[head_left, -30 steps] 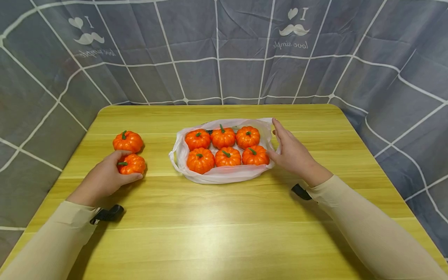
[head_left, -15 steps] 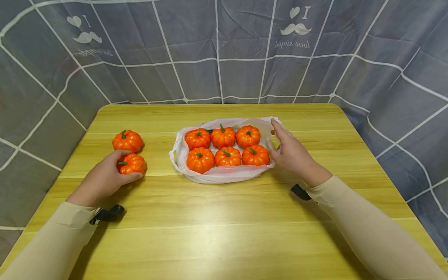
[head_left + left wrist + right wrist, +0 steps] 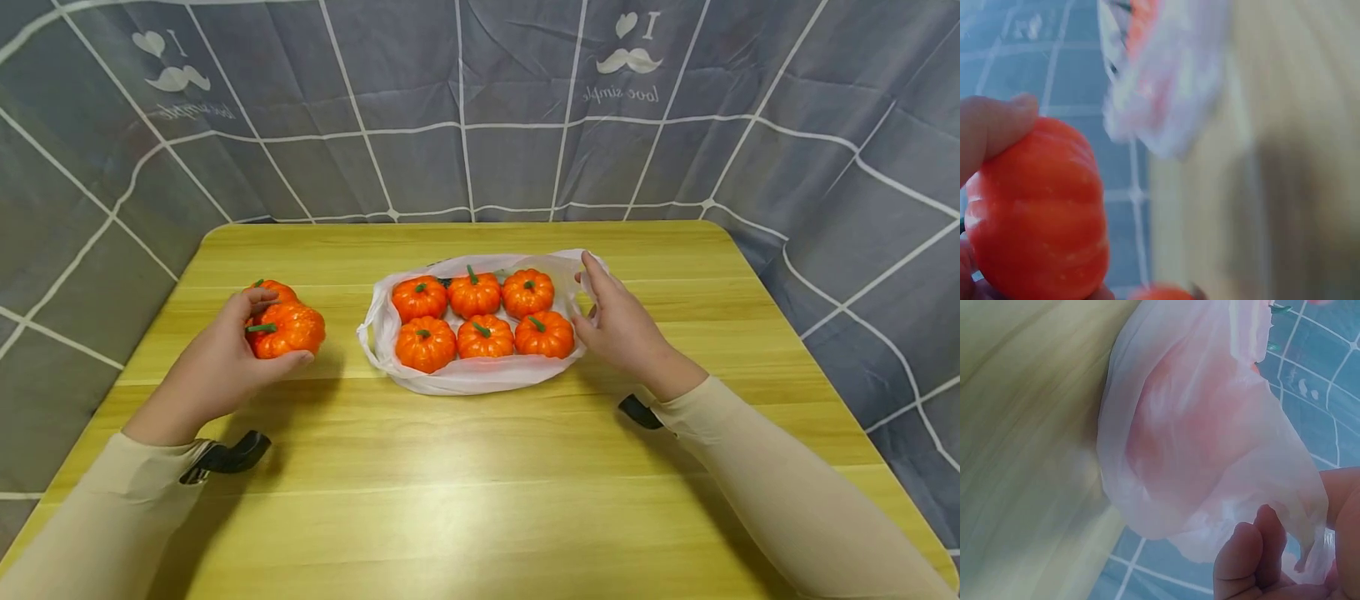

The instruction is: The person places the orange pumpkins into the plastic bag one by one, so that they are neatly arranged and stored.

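My left hand grips a small orange pumpkin with a green stem, thumb on the near side, held above the table. Its smooth ribbed side fills much of the left wrist view, where the thumb presses on it. A second pumpkin lies behind, partly hidden by the held one. At the centre lies a white plastic bag, mouth open, with several pumpkins in two rows inside. At its right end my right hand holds the bag's edge; the right wrist view shows fingers curled at the thin plastic.
The wood-grain table reaches back to a grey curtain with white grid lines, which encloses the back and both sides. Dark straps sit at the wrists.
My left hand has raised the nearer loose pumpkin off the table, slightly up and to the right. The right hand stays at the bag's right end.
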`<act>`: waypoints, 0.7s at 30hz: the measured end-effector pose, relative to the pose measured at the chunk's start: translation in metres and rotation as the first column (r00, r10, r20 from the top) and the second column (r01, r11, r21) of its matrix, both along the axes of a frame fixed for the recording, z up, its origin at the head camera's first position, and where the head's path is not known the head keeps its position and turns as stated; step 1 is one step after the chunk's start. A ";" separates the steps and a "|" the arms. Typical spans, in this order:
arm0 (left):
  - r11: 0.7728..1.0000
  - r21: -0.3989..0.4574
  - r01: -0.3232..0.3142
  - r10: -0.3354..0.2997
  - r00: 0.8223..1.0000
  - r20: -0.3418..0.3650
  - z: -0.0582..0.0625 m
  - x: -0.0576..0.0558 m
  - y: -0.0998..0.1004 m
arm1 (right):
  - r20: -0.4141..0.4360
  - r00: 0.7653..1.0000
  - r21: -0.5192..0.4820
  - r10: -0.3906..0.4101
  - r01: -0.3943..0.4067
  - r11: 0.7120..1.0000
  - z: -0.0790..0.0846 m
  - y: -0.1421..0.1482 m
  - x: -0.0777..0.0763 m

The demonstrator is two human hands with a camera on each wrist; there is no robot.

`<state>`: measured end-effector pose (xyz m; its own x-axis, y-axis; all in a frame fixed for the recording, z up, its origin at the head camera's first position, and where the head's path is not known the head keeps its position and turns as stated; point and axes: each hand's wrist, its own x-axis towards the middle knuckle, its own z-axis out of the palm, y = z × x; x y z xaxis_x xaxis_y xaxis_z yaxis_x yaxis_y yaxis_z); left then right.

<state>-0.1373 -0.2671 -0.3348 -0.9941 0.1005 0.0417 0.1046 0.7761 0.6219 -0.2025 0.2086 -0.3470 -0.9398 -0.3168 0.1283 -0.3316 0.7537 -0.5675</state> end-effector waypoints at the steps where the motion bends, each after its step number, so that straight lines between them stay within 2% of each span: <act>1: 1.000 0.010 0.008 -0.007 1.000 -0.016 0.005 -0.001 0.008 | -0.002 1.000 -0.004 0.000 0.000 1.000 0.000 0.000 0.000; 5: 0.998 0.020 0.066 -0.065 0.997 -0.049 0.020 -0.010 0.046 | -0.016 1.000 -0.013 -0.002 0.002 1.000 -0.001 -0.002 0.001; 8: 0.993 0.024 0.120 -0.119 0.992 -0.039 0.022 -0.022 0.075 | -0.024 1.000 -0.020 -0.002 0.001 1.000 -0.003 -0.003 0.001; 15: 0.976 0.020 0.219 -0.219 0.976 0.010 0.013 -0.056 0.125 | -0.020 1.000 -0.030 -0.003 0.002 1.000 -0.004 -0.002 0.001; 21: 0.971 -0.004 0.239 -0.239 0.970 0.048 0.004 -0.071 0.146 | -0.015 1.000 -0.024 -0.003 0.003 1.000 -0.004 -0.002 0.001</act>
<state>-0.2084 -0.1214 -0.3307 -0.9421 0.3353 -0.0061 0.2586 0.7380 0.6233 -0.2018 0.2069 -0.3505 -0.9386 -0.3107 0.1502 -0.3381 0.7408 -0.5805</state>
